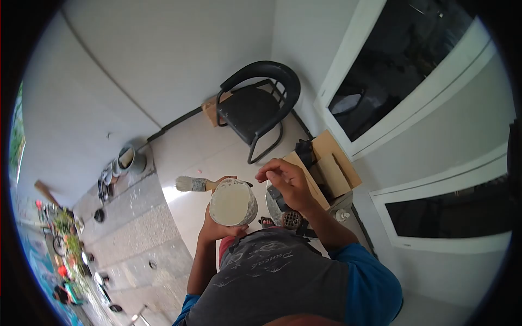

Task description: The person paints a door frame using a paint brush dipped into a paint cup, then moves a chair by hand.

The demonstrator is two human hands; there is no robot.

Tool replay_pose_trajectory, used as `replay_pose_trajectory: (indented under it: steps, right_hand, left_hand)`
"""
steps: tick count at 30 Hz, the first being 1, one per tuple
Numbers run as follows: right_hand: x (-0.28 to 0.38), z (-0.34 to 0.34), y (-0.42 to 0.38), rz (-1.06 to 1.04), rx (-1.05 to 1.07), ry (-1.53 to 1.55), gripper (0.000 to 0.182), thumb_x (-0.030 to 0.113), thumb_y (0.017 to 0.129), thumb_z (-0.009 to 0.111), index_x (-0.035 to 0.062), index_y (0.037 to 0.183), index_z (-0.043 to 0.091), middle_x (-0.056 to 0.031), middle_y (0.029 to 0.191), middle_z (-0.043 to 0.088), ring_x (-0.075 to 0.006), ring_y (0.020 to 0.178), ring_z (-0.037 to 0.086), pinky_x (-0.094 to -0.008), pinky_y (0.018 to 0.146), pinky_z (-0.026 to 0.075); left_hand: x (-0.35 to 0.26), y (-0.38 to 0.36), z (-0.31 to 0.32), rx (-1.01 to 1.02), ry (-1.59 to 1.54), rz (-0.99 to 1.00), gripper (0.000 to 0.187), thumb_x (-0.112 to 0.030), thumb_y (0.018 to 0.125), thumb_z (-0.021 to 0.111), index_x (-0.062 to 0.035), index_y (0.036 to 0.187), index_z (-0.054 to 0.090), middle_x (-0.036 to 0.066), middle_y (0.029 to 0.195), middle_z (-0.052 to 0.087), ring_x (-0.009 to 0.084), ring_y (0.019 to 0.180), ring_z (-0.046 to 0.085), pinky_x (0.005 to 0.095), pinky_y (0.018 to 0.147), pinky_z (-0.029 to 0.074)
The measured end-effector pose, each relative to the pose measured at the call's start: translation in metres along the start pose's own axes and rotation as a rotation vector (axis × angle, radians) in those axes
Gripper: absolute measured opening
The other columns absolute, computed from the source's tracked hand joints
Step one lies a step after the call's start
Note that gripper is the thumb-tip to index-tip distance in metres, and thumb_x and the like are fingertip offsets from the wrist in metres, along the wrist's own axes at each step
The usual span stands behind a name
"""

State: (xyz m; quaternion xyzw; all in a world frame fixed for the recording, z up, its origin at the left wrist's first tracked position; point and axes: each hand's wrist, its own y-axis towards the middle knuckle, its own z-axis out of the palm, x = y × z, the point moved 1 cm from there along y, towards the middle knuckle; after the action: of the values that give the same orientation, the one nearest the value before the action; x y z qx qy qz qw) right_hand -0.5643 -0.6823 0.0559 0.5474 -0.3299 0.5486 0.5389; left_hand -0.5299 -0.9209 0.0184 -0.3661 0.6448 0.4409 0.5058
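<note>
Some room, apparently, between right hand (289, 182) and tub rim (252, 207).

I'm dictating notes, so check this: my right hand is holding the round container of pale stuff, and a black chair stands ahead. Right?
Not quite: the head view shows your left hand, not your right hand, holding the round container of pale stuff. The black chair does stand ahead.

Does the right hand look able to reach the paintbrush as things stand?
Probably yes: the right hand looks empty and close, though the container in the left hand crowds the paintbrush.
</note>
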Motion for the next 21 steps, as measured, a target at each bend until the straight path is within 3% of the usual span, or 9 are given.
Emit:
replay_pose_trajectory:
  steps: [8, 11, 16, 21]
  right_hand:
    - [-0.055, 0.027, 0.062, 0.102, -0.227, 0.011, 0.021, 0.015, 0.104, 0.055, -0.0024, 0.109, 0.066, -0.011, 0.099, 0.071, -0.0172, 0.097, 0.069, -0.0331, 0.089, 0.056]
    - [-0.082, 0.042, 0.082, 0.115, -0.326, -0.006, 0.024, 0.02, 0.105, 0.056, -0.002, 0.112, 0.066, -0.0088, 0.099, 0.071, -0.0155, 0.095, 0.069, -0.0302, 0.087, 0.055]
    - [-0.128, 0.062, 0.1, 0.186, -0.466, -0.016, 0.032, 0.028, 0.107, 0.054, -0.0008, 0.111, 0.068, -0.0082, 0.096, 0.072, -0.0155, 0.092, 0.069, -0.0302, 0.085, 0.055]
    - [-0.13, 0.088, 0.122, 0.179, -0.453, 0.231, 0.029, 0.022, 0.106, 0.057, -0.0013, 0.12, 0.067, -0.0076, 0.102, 0.072, -0.0146, 0.097, 0.068, -0.0304, 0.087, 0.053]
  left_hand:
    - [0.042, 0.087, -0.089, 0.337, -0.093, -0.08, 0.105, -0.032, 0.056, 0.094, 0.0009, 0.143, 0.045, 0.016, 0.148, 0.045, 0.0246, 0.13, 0.053, 0.0383, 0.106, 0.044]
    - [0.052, 0.12, -0.122, 0.442, -0.132, -0.004, 0.106, -0.032, 0.056, 0.095, -0.0003, 0.144, 0.043, 0.016, 0.148, 0.046, 0.0255, 0.133, 0.05, 0.0399, 0.109, 0.041]
    - [0.063, 0.156, -0.161, 0.541, -0.1, -0.012, 0.108, -0.033, 0.056, 0.094, -0.0011, 0.145, 0.042, 0.016, 0.148, 0.046, 0.0274, 0.135, 0.048, 0.0411, 0.112, 0.038]
    - [0.068, 0.19, -0.181, 0.585, -0.211, -0.047, 0.105, -0.033, 0.057, 0.095, -0.002, 0.143, 0.044, 0.015, 0.145, 0.048, 0.0272, 0.135, 0.049, 0.0407, 0.113, 0.037]
